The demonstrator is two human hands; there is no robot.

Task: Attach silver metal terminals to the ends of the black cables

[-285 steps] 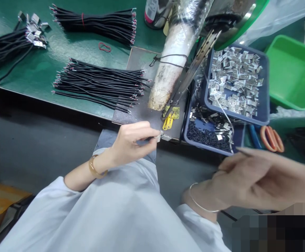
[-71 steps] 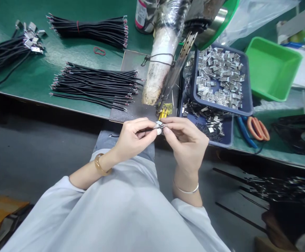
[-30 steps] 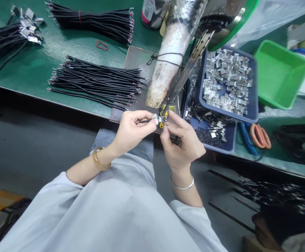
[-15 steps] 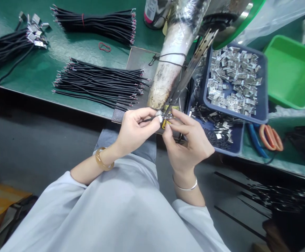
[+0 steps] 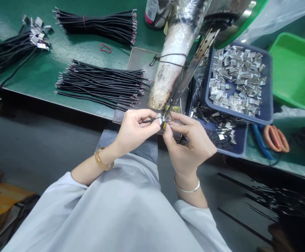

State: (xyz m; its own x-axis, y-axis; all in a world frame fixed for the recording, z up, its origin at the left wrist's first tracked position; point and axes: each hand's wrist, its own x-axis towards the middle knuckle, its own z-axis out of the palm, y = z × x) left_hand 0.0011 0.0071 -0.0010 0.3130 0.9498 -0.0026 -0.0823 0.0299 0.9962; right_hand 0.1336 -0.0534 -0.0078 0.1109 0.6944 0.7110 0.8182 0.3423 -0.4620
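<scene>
My left hand (image 5: 133, 129) pinches a thin black wire (image 5: 148, 121) near its stripped end, just in front of the bench edge. My right hand (image 5: 187, 141) pinches a small silver metal clip (image 5: 166, 119) and holds it against the wire's tip. The two hands meet under the wrapped machine post (image 5: 170, 59) and its slanted metal feed strip (image 5: 191, 70), beside a yellow part (image 5: 173, 109) on the dark base plate (image 5: 136, 59).
Loose black wires (image 5: 99, 85) lie left of the post, a tied bundle (image 5: 97, 24) behind them, and wires fitted with clips (image 5: 15, 49) at far left. Blue trays (image 5: 268, 98) of silver clips stand at right, then a green bin (image 5: 296, 70) and orange-handled pliers (image 5: 275, 138).
My right hand came back from the right and joined the left one at the wire's tip. In the last second both hands have hardly moved; the view has shifted slightly.
</scene>
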